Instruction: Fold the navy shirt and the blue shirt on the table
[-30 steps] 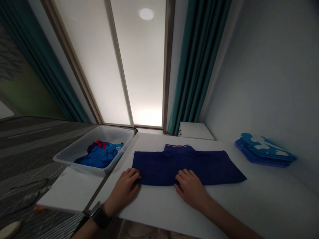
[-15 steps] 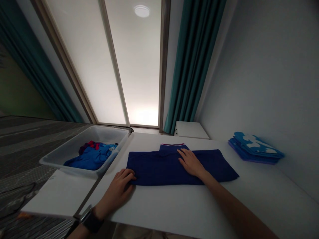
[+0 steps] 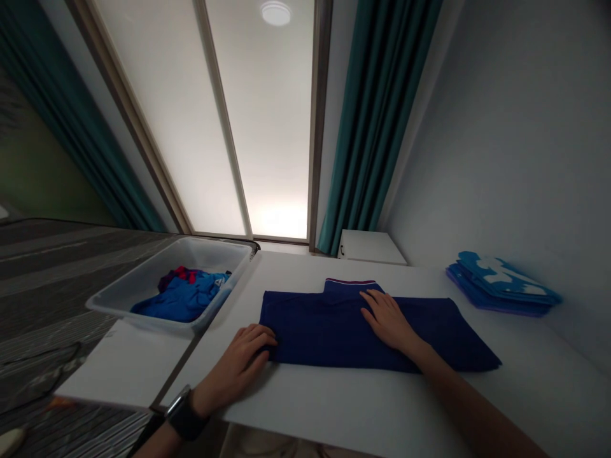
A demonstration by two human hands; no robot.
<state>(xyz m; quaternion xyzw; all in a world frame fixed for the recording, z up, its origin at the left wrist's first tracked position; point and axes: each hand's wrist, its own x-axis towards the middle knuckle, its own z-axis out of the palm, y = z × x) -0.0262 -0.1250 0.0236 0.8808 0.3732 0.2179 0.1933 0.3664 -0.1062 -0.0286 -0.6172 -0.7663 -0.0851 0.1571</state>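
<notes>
A dark navy shirt [image 3: 329,331] lies folded into a wide band on the white table [image 3: 344,407], its striped collar toward the window. My left hand [image 3: 241,366], with a watch on the wrist, rests on the table and its curled fingers pinch the shirt's near left corner. Across the middle of the shirt, just right of the collar, lies my right hand [image 3: 389,318], flat with fingers stretched out.
A translucent plastic bin [image 3: 143,286] at the left holds crumpled blue and red clothes [image 3: 184,296]. A stack of folded blue garments [image 3: 501,286] sits at the table's right, by the wall. A small white cabinet [image 3: 372,247] stands behind the table, beside teal curtains.
My right hand moved from the shirt's near edge up onto its middle by the collar and then slid a little right. The left hand stayed at the near left corner.
</notes>
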